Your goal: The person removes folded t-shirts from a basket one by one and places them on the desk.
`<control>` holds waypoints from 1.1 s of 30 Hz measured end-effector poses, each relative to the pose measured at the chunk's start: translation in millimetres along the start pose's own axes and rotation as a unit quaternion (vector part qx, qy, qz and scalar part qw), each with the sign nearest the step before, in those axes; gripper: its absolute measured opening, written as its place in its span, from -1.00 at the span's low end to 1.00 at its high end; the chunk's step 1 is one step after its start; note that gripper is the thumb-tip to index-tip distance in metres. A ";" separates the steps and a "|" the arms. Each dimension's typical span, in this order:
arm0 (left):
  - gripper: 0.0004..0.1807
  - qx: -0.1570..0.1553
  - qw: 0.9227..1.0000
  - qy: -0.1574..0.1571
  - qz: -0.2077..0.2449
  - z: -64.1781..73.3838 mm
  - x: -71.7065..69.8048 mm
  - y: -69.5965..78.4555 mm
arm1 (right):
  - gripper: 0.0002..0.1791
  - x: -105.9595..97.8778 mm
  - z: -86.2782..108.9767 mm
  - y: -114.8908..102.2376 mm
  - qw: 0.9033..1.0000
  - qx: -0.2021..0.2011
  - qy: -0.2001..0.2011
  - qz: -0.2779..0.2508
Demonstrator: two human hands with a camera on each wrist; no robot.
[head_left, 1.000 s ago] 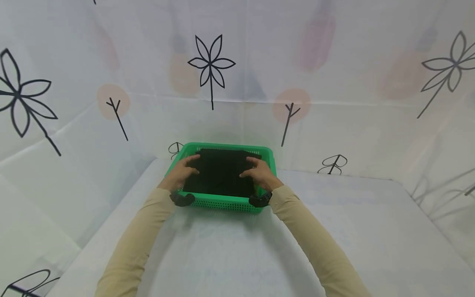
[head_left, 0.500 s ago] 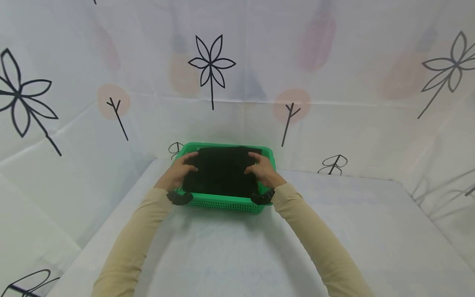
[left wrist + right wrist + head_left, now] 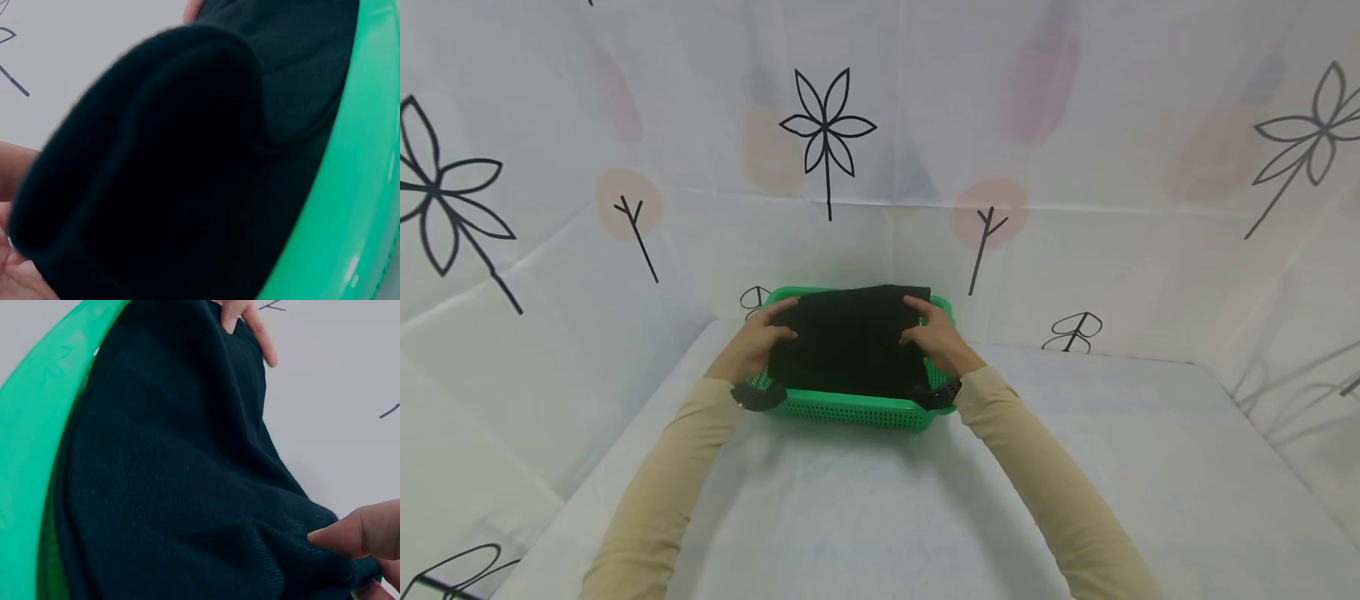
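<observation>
A black folded cloth [image 3: 850, 346] stands partly raised out of a green plastic basket [image 3: 850, 408], its upper edge level with the far rim. My left hand [image 3: 752, 337] holds the cloth's left side; in the left wrist view the folded layers [image 3: 187, 156] gape into a loop beside that hand. On the opposite side my right hand [image 3: 942, 340] pinches the cloth between thumb [image 3: 340, 540] and fingers, with ribbed folds bunched at the grip in the right wrist view. The cloth's lower part is inside the basket, behind the near wall.
The basket stands on a white-covered table [image 3: 880, 508], near its back edge. A white sheet [image 3: 880, 167] printed with flowers and twigs hangs behind and at the sides. Dark straps [image 3: 760, 396] circle both wrists over beige sleeves [image 3: 662, 483].
Both hands have risen slightly and spread a little apart, lifting the cloth's upper edge from inside the basket up to its far rim. The basket has stayed in place.
</observation>
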State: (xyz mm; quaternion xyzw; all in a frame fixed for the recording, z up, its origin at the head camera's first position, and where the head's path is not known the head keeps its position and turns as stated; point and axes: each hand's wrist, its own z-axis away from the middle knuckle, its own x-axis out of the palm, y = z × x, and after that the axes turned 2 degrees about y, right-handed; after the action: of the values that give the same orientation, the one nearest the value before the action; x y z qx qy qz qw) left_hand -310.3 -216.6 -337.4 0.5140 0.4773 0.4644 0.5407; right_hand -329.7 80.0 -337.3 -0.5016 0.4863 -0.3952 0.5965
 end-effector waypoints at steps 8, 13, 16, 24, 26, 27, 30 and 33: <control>-0.27 -0.026 0.999 -0.009 0.037 0.0 -1.8 4.7 | -0.12 -4.3 2.4 -4.7 1.000 -0.025 -0.006 0.006; -0.26 -0.016 0.999 -0.018 0.044 -2.5 -3.1 1.9 | -0.13 -6.4 3.8 -8.2 0.999 -0.036 -0.004 0.008; -0.24 -0.012 0.999 -0.019 0.041 -0.9 -3.7 3.1 | -0.13 -8.5 4.6 -9.9 0.999 -0.041 -0.004 0.010; -0.19 -0.007 0.999 -0.031 0.040 0.5 -4.6 4.9 | -0.12 -13.8 7.4 -13.2 0.999 -0.049 -0.006 0.004; -0.19 -0.008 0.998 -0.043 0.050 0.3 -4.6 5.2 | -0.12 -15.2 7.9 -13.7 0.999 -0.049 -0.005 0.004; -0.19 -0.008 0.998 -0.050 0.049 0.5 -4.7 5.4 | -0.12 -16.0 8.1 -13.9 0.999 -0.049 -0.006 0.005; -0.21 -0.005 0.997 -0.064 0.040 1.4 -4.4 6.1 | -0.13 -18.1 8.3 -14.1 0.998 -0.055 -0.008 0.006; -0.21 0.002 0.997 -0.067 0.027 2.5 -3.5 7.6 | -0.13 -19.5 9.0 -15.1 0.998 -0.058 -0.009 0.001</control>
State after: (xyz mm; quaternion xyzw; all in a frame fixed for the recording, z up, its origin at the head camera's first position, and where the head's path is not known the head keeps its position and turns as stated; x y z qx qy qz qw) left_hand -308.3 -220.0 -329.7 0.5578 0.4271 0.4421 0.5577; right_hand -324.8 97.8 -318.6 -0.5382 0.5036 -0.3608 0.5714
